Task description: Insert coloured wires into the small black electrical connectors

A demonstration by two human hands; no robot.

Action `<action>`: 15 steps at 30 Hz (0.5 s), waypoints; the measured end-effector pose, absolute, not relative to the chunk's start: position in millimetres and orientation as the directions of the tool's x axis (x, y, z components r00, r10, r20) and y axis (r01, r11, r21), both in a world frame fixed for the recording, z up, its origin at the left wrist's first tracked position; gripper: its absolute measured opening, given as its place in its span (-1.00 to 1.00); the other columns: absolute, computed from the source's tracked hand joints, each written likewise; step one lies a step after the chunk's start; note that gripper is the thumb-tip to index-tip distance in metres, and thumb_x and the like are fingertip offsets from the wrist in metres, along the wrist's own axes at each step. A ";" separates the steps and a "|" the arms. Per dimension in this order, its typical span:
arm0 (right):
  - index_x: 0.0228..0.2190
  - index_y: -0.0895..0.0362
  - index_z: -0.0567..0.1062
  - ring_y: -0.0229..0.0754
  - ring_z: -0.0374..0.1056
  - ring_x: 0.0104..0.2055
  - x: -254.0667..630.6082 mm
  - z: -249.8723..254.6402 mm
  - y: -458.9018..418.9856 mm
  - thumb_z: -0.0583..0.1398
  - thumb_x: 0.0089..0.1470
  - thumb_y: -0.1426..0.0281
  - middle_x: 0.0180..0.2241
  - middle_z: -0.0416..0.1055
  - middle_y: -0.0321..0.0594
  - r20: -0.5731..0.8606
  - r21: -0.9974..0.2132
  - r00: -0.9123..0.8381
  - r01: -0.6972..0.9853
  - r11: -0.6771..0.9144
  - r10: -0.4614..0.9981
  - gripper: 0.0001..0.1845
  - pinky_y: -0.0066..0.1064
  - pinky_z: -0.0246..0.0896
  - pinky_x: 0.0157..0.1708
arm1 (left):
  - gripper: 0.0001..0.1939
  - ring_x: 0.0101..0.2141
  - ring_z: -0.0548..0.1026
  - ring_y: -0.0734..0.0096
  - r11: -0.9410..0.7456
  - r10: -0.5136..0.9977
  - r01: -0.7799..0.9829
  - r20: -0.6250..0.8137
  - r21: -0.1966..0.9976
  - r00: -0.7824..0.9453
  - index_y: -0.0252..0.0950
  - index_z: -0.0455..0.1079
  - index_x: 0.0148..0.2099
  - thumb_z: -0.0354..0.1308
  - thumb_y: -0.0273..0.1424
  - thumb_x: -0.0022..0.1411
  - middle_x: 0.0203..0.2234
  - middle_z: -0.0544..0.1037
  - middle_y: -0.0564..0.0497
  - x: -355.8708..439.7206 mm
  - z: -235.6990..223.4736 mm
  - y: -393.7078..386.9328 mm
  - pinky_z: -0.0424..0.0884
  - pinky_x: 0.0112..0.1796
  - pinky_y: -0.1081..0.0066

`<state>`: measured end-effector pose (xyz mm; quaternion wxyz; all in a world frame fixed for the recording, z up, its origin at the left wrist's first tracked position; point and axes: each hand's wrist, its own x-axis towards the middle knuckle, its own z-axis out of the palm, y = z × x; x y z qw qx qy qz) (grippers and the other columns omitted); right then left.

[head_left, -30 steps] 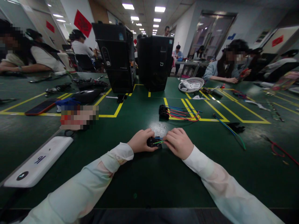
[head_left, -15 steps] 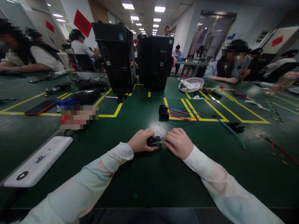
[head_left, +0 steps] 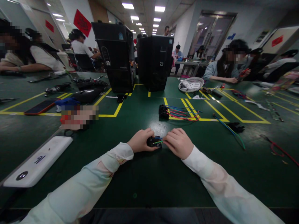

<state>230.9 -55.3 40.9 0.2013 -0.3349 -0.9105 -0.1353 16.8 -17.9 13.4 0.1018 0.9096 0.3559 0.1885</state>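
Note:
Closed around a small black connector block is my left hand, thumb below and fingers above. Green and blue wires run from the block's right side. My right hand pinches those wires between thumb and fingers; their far ends are hidden in it. Beyond my hands lies a group of black connectors with several red and blue wires pointing right. A loose blue and green wire pair rests farther right, beside a small black piece.
Two black computer towers stand at the back. A white oval basket sits right of them. At left lie a white power bank, a dark phone and cables. A red wire lies far right. Several people sit at the tables.
Almost nothing differs. My right hand has shifted very slightly at the wires; my left hand keeps its hold on the connector block.

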 end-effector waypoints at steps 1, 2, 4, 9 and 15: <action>-0.38 0.13 0.40 -0.21 0.12 -0.33 230.8 39.7 -55.3 0.02 0.15 0.37 -0.46 0.34 -0.24 0.436 0.112 -0.732 0.622 0.775 0.524 -0.81 -0.33 -0.12 -0.27 | -0.64 -0.40 0.34 0.43 -0.725 0.687 0.611 0.272 0.318 0.674 -0.27 0.24 -0.32 0.17 -0.12 -0.05 -0.38 0.32 0.06 16.7 12.7 -17.7 0.21 -0.39 0.45; -0.39 0.14 0.40 -0.22 0.12 -0.34 230.6 38.6 -55.4 0.02 0.15 0.38 -0.47 0.34 -0.24 0.416 0.110 -0.764 0.580 0.807 0.493 -0.81 -0.34 -0.12 -0.28 | -0.64 -0.40 0.34 0.43 -0.725 0.687 0.612 0.274 0.317 0.673 -0.27 0.23 -0.31 0.18 -0.12 -0.05 -0.37 0.32 0.06 16.6 12.0 -17.5 0.20 -0.40 0.45; -0.40 0.15 0.40 -0.23 0.12 -0.36 230.0 37.5 -55.7 0.01 0.15 0.37 -0.48 0.33 -0.24 0.397 0.109 -0.797 0.533 0.839 0.455 -0.79 -0.35 -0.11 -0.29 | -0.64 -0.39 0.33 0.43 -0.726 0.687 0.610 0.278 0.318 0.671 -0.27 0.23 -0.30 0.19 -0.13 -0.06 -0.37 0.32 0.06 16.5 11.3 -17.4 0.20 -0.40 0.45; -0.40 0.12 0.41 -0.21 0.12 -0.34 228.8 42.1 -57.3 0.01 0.16 0.35 -0.48 0.34 -0.24 0.446 0.170 -0.732 0.634 0.754 0.515 -0.78 -0.33 -0.12 -0.26 | -0.63 -0.38 0.33 0.42 -0.722 0.688 0.603 0.268 0.340 0.674 -0.27 0.24 -0.30 0.18 -0.12 -0.04 -0.36 0.31 0.05 17.2 14.5 -18.8 0.22 -0.38 0.44; -0.39 0.13 0.40 -0.20 0.11 -0.32 229.9 42.9 -56.6 0.01 0.15 0.36 -0.44 0.34 -0.23 0.427 0.156 -0.703 0.677 0.719 0.569 -0.80 -0.33 -0.13 -0.26 | -0.65 -0.39 0.34 0.43 -0.722 0.688 0.602 0.270 0.341 0.673 -0.28 0.25 -0.32 0.18 -0.13 -0.04 -0.38 0.32 0.05 17.7 15.2 -19.1 0.22 -0.38 0.44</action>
